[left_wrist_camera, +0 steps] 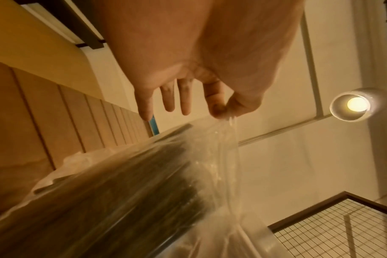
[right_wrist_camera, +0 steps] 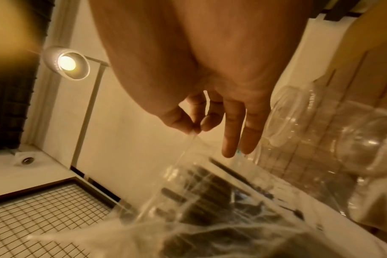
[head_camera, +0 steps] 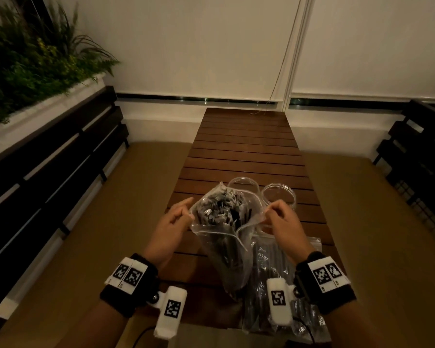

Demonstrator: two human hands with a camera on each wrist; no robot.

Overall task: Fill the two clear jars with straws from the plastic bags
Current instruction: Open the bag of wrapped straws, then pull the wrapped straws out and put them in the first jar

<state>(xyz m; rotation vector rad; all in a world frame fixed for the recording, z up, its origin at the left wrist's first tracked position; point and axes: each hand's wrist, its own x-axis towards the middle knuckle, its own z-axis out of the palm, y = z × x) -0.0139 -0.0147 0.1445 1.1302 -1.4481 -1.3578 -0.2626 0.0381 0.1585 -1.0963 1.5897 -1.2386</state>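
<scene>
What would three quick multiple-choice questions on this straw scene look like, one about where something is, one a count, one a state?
1. Where does the second bag of straws lie?
A. flat on the wooden table, under the right wrist
B. inside a jar
C. on the planter

2. How many clear jars stand behind the held bag?
A. one
B. two
C. four

3. What state is the held bag's mouth in?
A. zipped shut
B. knotted
C. pulled open

Answers:
1 A, the head view shows it flat on the slats.
2 B, the left jar and the right jar show their rims there.
3 C, the left hand and right hand each pinch one side of the mouth, spreading it so the straws show.
</scene>
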